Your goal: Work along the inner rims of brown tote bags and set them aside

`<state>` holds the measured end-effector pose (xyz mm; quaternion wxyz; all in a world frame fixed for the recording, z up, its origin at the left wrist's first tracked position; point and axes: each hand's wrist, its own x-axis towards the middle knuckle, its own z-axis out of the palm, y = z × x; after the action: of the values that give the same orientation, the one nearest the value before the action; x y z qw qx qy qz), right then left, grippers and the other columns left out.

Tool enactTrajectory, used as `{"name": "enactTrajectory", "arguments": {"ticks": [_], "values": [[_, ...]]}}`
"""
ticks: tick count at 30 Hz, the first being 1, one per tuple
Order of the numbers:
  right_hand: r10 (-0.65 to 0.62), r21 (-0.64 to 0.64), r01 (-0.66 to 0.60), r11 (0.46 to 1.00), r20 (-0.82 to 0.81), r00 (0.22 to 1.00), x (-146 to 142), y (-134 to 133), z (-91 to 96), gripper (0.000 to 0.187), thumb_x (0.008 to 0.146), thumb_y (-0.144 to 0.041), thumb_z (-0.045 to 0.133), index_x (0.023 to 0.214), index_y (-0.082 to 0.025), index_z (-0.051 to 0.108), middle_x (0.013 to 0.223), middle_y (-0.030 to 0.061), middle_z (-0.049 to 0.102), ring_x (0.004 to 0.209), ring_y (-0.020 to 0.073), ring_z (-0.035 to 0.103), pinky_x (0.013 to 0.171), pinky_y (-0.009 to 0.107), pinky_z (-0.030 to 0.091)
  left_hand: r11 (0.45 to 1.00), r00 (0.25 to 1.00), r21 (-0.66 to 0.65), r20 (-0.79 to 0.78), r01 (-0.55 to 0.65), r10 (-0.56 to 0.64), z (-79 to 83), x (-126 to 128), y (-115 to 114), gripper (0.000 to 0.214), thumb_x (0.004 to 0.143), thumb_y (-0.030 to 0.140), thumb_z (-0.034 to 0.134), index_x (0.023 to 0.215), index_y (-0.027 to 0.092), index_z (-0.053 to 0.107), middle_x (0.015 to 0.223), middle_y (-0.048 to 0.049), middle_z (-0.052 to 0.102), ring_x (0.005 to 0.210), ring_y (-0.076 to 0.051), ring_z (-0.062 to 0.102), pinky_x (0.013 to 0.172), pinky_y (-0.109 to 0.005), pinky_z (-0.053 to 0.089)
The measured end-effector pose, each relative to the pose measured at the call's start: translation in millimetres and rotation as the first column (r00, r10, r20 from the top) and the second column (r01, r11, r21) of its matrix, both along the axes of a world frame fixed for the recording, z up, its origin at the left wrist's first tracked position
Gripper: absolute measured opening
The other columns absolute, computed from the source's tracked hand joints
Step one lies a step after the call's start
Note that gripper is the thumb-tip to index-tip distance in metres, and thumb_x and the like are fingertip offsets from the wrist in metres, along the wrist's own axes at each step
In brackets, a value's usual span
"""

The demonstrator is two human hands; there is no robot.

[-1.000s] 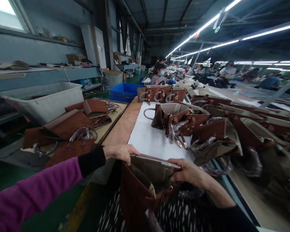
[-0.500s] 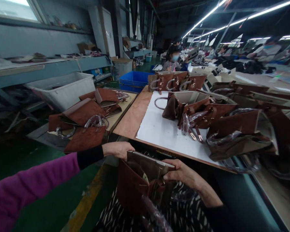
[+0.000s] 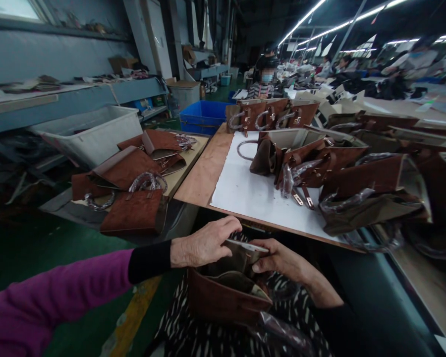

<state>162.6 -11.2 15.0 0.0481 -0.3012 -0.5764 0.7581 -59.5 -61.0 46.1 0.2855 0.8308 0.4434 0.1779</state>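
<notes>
A brown handbag (image 3: 223,297) rests tilted on my lap, its mouth gaping toward me and its grey-brown lining showing. My left hand (image 3: 204,244) straddles the left end of the far rim, thumb on the inner side and bent fingers over the edge. At the right end of that same rim, my right hand (image 3: 278,260) pinches the edge between thumb and fingers. A plastic-wrapped handle (image 3: 282,329) hangs from the bag's near side. The fingertips beyond the rim are partly hidden.
Several brown handbags (image 3: 308,171) stand on the white-covered table (image 3: 238,191) ahead. More bags (image 3: 134,208) lie on a lower surface at the left. Behind them are a white bin (image 3: 92,134) and a blue crate (image 3: 204,116). A masked person (image 3: 262,89) sits beyond the table.
My left hand has shifted right along the far rim from the bag's left corner. The bag's near panel has tipped down toward me, widening the mouth. My right hand keeps its grip.
</notes>
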Motion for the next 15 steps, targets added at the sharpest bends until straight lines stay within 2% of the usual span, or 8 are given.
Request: {"name": "enactTrajectory", "arguments": {"ticks": [3,5,8,10,12,15], "values": [[0.004,-0.042,-0.005,0.999,-0.006,1.000,2.5,3.0,-8.9,0.028,0.061,-0.021,0.067,0.087,-0.013,0.062,0.069,-0.0032,0.058,0.060,0.0094,0.049,0.057,0.020,0.037,0.994,0.996,-0.068,0.031,0.088,-0.086,-9.1,-14.0,2.4,0.047,0.071,0.011,0.058,0.113,0.016,0.039,0.113,-0.0077,0.047,0.097,-0.019,0.048,0.085,-0.028,0.040],[0.012,-0.051,-0.013,0.999,-0.004,1.000,1.8,5.7,-14.1,0.026,0.061,-0.021,0.067,0.085,-0.013,0.061,0.066,-0.0041,0.056,0.058,0.0086,0.047,0.054,0.019,0.035,0.990,0.992,-0.067,0.017,0.127,-0.126,-13.6,-21.7,4.7,0.047,0.074,0.011,0.056,0.116,0.017,0.037,0.117,-0.0091,0.045,0.100,-0.020,0.048,0.086,-0.029,0.041],[0.013,-0.030,-0.012,0.999,0.024,1.000,-3.6,9.6,-17.4,0.025,0.061,-0.020,0.067,0.084,-0.014,0.060,0.066,-0.0044,0.054,0.058,0.0085,0.045,0.054,0.019,0.034,0.971,0.967,0.017,-0.096,0.238,-0.235,-14.9,-27.7,10.1,0.036,0.078,0.011,0.050,0.112,0.016,0.039,0.124,-0.0122,0.042,0.109,-0.022,0.045,0.092,-0.032,0.038],[-0.010,0.012,0.009,1.000,0.059,0.998,-9.7,10.9,-16.5,0.022,0.062,-0.020,0.066,0.082,-0.015,0.060,0.064,-0.0047,0.053,0.056,0.0082,0.043,0.053,0.019,0.033,0.962,0.945,0.048,-0.208,0.268,-0.253,-10.4,-26.5,14.6,0.029,0.078,0.010,0.048,0.106,0.016,0.042,0.121,-0.0133,0.045,0.108,-0.024,0.046,0.092,-0.035,0.037],[-0.035,0.057,0.029,0.998,0.105,0.994,-17.3,9.9,-14.5,0.020,0.062,-0.020,0.064,0.082,-0.015,0.060,0.062,-0.0050,0.051,0.054,0.0082,0.041,0.050,0.019,0.032,0.982,0.940,0.061,-0.306,0.178,-0.151,-3.1,-20.3,18.4,0.031,0.073,0.008,0.050,0.102,0.016,0.043,0.115,-0.0138,0.048,0.105,-0.026,0.047,0.092,-0.039,0.037],[-0.077,0.154,0.052,0.987,0.165,0.983,-29.1,2.6,-12.8,0.019,0.062,-0.019,0.059,0.081,-0.016,0.061,0.064,-0.0032,0.055,0.056,0.0103,0.044,0.052,0.021,0.033,0.993,0.925,-0.009,-0.365,-0.117,0.106,4.6,-1.9,20.7,0.041,0.062,0.005,0.052,0.101,0.013,0.041,0.107,-0.0141,0.051,0.098,-0.028,0.049,0.087,-0.042,0.039]]}}
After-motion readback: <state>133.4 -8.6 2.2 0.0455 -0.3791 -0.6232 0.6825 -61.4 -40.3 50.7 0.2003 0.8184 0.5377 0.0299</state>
